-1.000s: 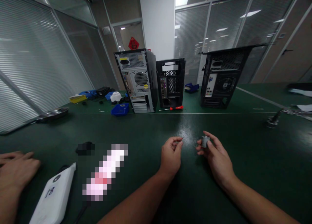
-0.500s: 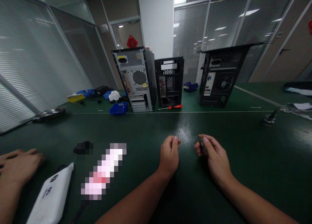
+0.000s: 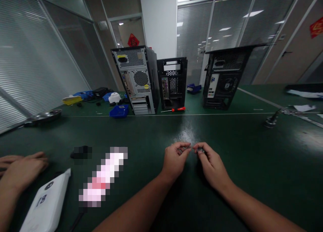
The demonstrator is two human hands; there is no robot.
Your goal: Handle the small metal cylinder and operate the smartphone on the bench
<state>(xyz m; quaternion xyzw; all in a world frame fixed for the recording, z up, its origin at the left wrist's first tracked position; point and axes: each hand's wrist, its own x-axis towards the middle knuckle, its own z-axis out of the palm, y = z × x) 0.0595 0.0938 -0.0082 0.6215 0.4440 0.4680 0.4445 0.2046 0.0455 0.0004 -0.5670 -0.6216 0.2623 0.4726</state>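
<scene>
Low over the dark green table, my left hand [image 3: 175, 160] is closed in a pinch, thumb against fingertips. Something tiny may be between them, but I cannot make it out. Just to its right, my right hand [image 3: 214, 166] grips a small dark piece with a metallic glint [image 3: 200, 150] between thumb and curled fingers. Most of that piece is covered by the fingers. The fingertips of both hands face each other with a narrow gap between them.
Three computer cases, a silver-black one [image 3: 141, 80], a bare black frame [image 3: 173, 84] and a black one [image 3: 225, 79], stand behind. A red screwdriver [image 3: 178, 109] and blue bin [image 3: 119, 111] lie nearby. Another person's hand [image 3: 25, 168] rests left, beside a white device [image 3: 46, 203].
My hands have come closer together. The left thumb and fingers have turned from a raised fist into a pinch pointing right. The view has shifted slightly.
</scene>
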